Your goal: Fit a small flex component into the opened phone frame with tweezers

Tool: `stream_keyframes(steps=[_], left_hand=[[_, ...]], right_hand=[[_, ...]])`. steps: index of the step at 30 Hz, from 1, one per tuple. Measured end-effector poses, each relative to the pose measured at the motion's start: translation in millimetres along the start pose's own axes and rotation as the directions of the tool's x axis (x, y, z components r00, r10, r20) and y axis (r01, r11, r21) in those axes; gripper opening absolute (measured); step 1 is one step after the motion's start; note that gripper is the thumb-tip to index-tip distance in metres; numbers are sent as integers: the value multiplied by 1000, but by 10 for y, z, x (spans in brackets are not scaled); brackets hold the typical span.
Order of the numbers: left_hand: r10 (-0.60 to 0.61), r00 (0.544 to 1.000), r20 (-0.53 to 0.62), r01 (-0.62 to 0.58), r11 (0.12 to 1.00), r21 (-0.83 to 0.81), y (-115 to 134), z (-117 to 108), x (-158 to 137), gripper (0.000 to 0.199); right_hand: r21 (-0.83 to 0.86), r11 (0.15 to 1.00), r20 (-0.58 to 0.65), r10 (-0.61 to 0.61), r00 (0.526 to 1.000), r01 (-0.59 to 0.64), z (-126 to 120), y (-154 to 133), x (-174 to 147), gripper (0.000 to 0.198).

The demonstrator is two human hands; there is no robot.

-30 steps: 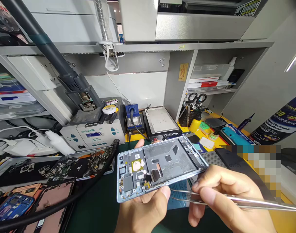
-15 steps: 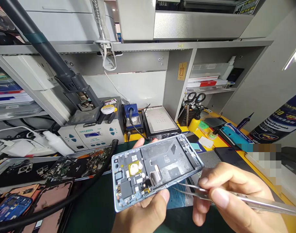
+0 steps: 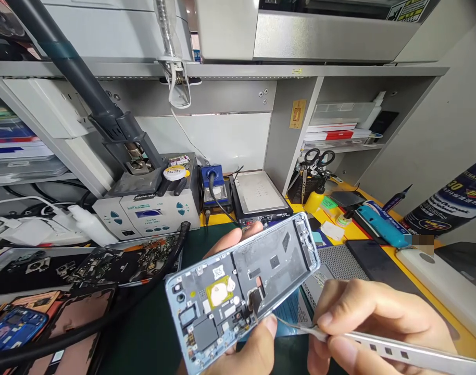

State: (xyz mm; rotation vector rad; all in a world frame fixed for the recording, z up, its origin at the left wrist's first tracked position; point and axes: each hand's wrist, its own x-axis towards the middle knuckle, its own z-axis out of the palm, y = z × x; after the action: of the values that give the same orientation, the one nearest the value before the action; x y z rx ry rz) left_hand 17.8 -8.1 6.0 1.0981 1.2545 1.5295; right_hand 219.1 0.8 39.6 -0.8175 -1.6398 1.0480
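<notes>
An opened phone frame (image 3: 277, 260) with a light blue rim rests tilted in my left hand (image 3: 257, 344). The thumb presses the near long edge, and fingertips show behind the far edge. Inside the frame, a yellow patch with white paste (image 3: 219, 292) lies among the parts, and a short flex cable (image 3: 257, 301) sticks up near the middle. My right hand (image 3: 378, 323) pinches metal tweezers (image 3: 402, 350) between thumb and fingers. Their tips are close to my left thumb at the near edge; whether they touch the frame I cannot tell.
A thick black hose (image 3: 155, 291) crosses the left side. Trays of phone boards (image 3: 140, 265) lie there. Behind stand a hot-air station (image 3: 144, 216), a blue soldering holder (image 3: 214, 187) and a heating plate (image 3: 259, 192). A dark spray can (image 3: 449, 203) stands at right.
The phone frame has tilted more steeply, its left end lower and its right end higher. The tweezers have turned in my right hand, with their row of holes now showing.
</notes>
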Motion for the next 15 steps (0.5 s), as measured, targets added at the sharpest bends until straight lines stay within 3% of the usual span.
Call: stream_keyframes(steps=[3, 5, 7, 11, 15], left_hand=[[98, 995, 1, -97, 989, -113, 92, 148, 11, 73], [143, 984, -105, -164, 960, -227, 146, 259, 4, 65], [139, 980, -139, -173, 946, -275, 171, 334, -11, 62], [149, 986, -78, -165, 952, -259, 167, 322, -14, 63], [152, 988, 7, -150, 982, -118, 113, 166, 27, 77]], right_hand=[[-19, 1000, -20, -15, 1000, 15, 33, -21, 25, 17], [-37, 999, -23, -19, 1000, 18, 44, -32, 39, 17], [-54, 998, -23, -22, 999, 20, 46, -41, 52, 16], [-64, 997, -29, -36, 999, 34, 38, -42, 57, 18], [-73, 994, -33, -85, 996, 82, 56, 23, -13, 25]])
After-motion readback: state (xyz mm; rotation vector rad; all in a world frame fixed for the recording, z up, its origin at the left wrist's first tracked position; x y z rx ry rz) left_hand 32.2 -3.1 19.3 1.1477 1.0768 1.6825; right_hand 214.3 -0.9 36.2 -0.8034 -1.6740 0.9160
